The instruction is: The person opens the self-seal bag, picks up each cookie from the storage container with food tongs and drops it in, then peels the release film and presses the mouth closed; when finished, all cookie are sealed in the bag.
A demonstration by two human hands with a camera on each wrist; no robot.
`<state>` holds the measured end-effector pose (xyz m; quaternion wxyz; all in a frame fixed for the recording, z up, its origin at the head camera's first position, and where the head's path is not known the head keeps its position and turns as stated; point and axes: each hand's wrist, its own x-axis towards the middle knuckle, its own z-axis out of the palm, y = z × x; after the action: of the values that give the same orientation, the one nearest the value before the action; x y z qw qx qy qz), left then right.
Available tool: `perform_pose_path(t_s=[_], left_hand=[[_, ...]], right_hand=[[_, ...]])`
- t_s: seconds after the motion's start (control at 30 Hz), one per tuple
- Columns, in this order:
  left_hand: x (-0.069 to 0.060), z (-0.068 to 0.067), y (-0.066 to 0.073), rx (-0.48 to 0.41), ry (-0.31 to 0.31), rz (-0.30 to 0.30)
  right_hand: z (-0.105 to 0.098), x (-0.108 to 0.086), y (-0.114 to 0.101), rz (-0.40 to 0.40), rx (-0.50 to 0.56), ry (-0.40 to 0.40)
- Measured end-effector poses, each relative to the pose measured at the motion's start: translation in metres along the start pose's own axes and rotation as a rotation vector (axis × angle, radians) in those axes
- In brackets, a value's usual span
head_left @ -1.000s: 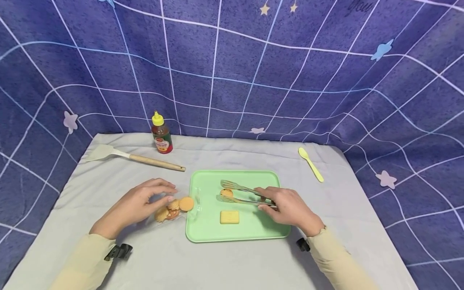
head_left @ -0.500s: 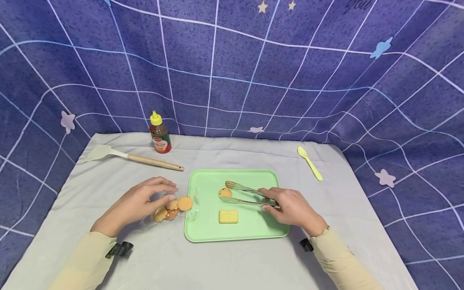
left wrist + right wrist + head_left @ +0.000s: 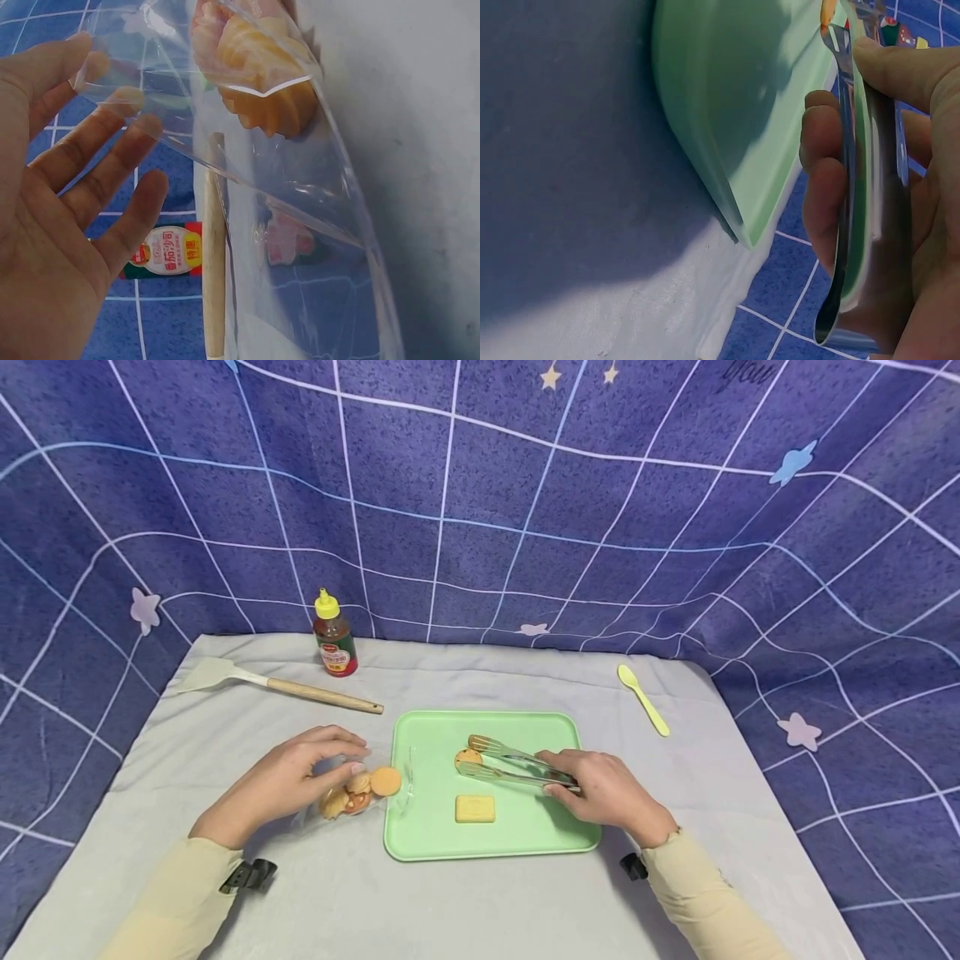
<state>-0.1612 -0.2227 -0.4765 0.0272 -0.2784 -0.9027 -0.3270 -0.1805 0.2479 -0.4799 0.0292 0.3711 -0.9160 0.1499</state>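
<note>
Right grip holds tongs at a speckled cookie

The person's right grip is closed around the metal tongs at 3 o'clock on the green tray. The tongs' 2 tips reach toward 9 o'clock and straddle the cookie, which lies at 11 o'clock from the tray's centre; whether both tips touch it is unclear. 1 rectangular biscuit lies at 7 o'clock from that centre.

The left grip is at the tray's 9 o'clock side, its fingers loosely parted beside a clear bag that overlaps the tray's rim. Inside, a ridged piece shows.

On the cloth-covered counter, a sauce bottle stands upright and a spatula lies at 10 o'clock from the tray, and a yellow spoon at 2 o'clock.
</note>
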Motion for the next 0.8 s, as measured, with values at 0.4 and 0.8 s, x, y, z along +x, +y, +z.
perform_pose_path(t_s=[0.4, 0.8], left_hand=[[0.0, 0.0, 0.001, 0.004, 0.004, 0.009], [0.001, -0.001, 0.001, 0.006, -0.009, -0.01]], right_hand=[[-0.002, 0.001, -0.005, -0.012, 0.051, 0.033], [0.004, 0.022, -0.039, -0.161, 0.094, 0.027]])
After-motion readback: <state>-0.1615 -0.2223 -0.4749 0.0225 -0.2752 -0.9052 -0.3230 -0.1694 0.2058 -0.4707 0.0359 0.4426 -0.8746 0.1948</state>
